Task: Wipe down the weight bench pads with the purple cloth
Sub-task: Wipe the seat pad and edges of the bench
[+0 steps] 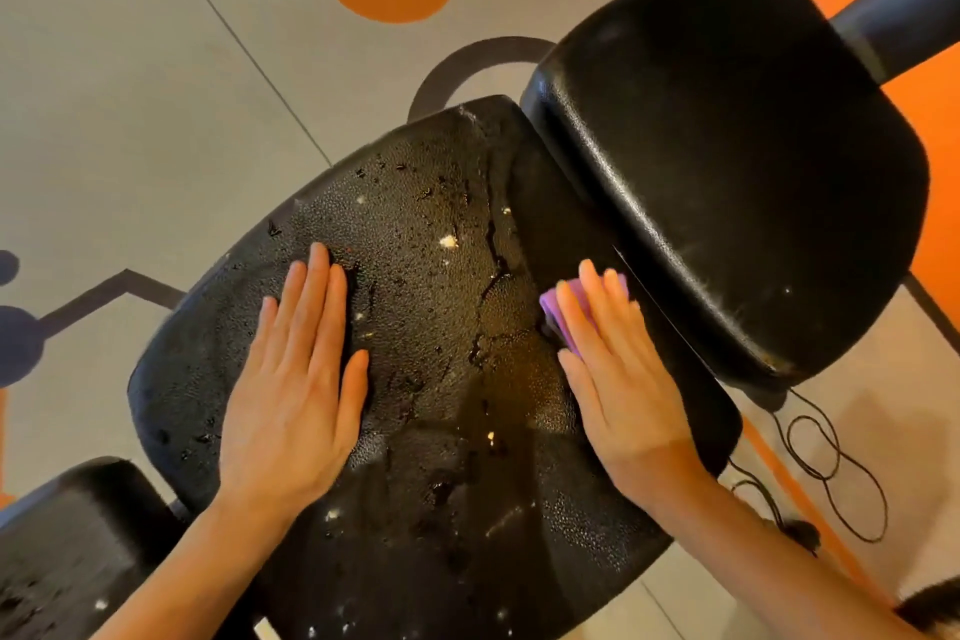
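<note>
A large black bench pad (447, 307) fills the middle of the view, its vinyl cracked and flaking with pale spots. My left hand (301, 379) lies flat on its left half, fingers straight and together. My right hand (618, 369) presses flat on the folded purple cloth (558, 309) at the pad's right edge, close to the gap before a second, smoother black pad (727, 182) at the upper right. Most of the cloth is hidden under my fingers.
A smaller worn black pad (67, 535) sits at the lower left. A black padded roller or bar (904, 16) reaches in from the upper right. A thin black cable (821, 463) loops on the grey and orange floor (156, 94) at the right.
</note>
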